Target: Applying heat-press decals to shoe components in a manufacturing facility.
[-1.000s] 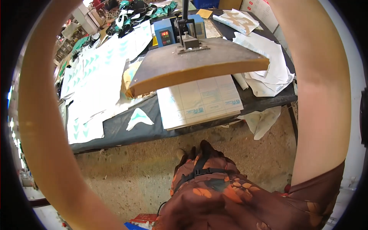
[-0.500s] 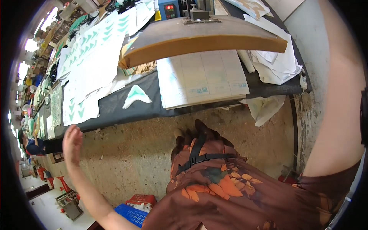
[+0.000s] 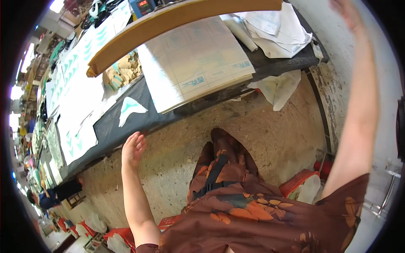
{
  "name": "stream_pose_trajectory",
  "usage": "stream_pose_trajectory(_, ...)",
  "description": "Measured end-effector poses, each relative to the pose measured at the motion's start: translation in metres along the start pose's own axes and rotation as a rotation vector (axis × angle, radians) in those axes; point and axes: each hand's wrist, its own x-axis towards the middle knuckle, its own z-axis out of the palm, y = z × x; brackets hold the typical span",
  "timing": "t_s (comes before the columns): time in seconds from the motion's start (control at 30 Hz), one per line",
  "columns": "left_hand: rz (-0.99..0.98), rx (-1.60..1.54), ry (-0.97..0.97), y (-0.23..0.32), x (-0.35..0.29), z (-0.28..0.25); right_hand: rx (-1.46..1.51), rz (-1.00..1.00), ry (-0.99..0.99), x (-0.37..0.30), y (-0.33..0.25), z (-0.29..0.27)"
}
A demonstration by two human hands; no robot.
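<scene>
My left hand (image 3: 134, 147) hovers in front of the table's near edge, palm half turned, fingers loosely bent and nothing in them. Just beyond it, a white cut piece with a green chevron-like mark (image 3: 131, 110) lies on the dark table cover (image 3: 110, 126). High at the right, beside the wall, my raised right hand (image 3: 349, 16) is blurred and partly cut off by the frame's top, so its fingers are unclear. Between my arms, a wide brown-edged press plate (image 3: 185, 30) hangs over a stack of printed white sheets (image 3: 202, 63).
White sheets with rows of green marks (image 3: 69, 114) cover the table's left. Tan scraps (image 3: 124, 71) pile beside the press; its blue control box (image 3: 142, 6) stands behind. Crumpled white sheets (image 3: 280, 31) lie right. A red basket (image 3: 295, 183) is by my side; another person (image 3: 50, 197) sits far left.
My view has turned, and the table and press sit higher and tilted. My left hand has moved rightward, closer to the cut piece. My right hand has come into view at the top right.
</scene>
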Motion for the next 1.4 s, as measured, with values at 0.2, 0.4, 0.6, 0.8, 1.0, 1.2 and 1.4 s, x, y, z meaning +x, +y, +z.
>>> stream_pose_trajectory(0.2,-0.056,0.073,-0.069,0.006,0.014,0.06,0.204,0.763,0.041,-0.176,0.2,0.221)
stream_pose_trajectory(0.4,-0.024,0.064,-0.033,0.016,0.019,0.083,0.377,0.97,0.057,-0.212,0.228,0.302)
stream_pose_trajectory(0.6,0.019,0.059,-0.005,0.019,0.025,0.098,0.371,0.855,0.052,-0.195,0.216,0.317)
stream_pose_trajectory(0.8,0.02,0.098,-0.004,0.019,0.03,0.099,0.249,0.838,-0.033,-0.185,0.207,0.322)
stream_pose_trajectory(1.0,0.042,0.159,0.023,0.025,0.027,0.101,0.158,0.831,-0.076,-0.177,0.205,0.324)
stream_pose_trajectory(1.2,0.051,0.176,0.022,0.031,0.028,0.103,0.096,0.848,-0.138,-0.171,0.208,0.327)
stream_pose_trajectory(1.4,0.024,0.225,0.043,0.037,0.029,0.107,0.113,0.815,-0.146,-0.169,0.208,0.329)
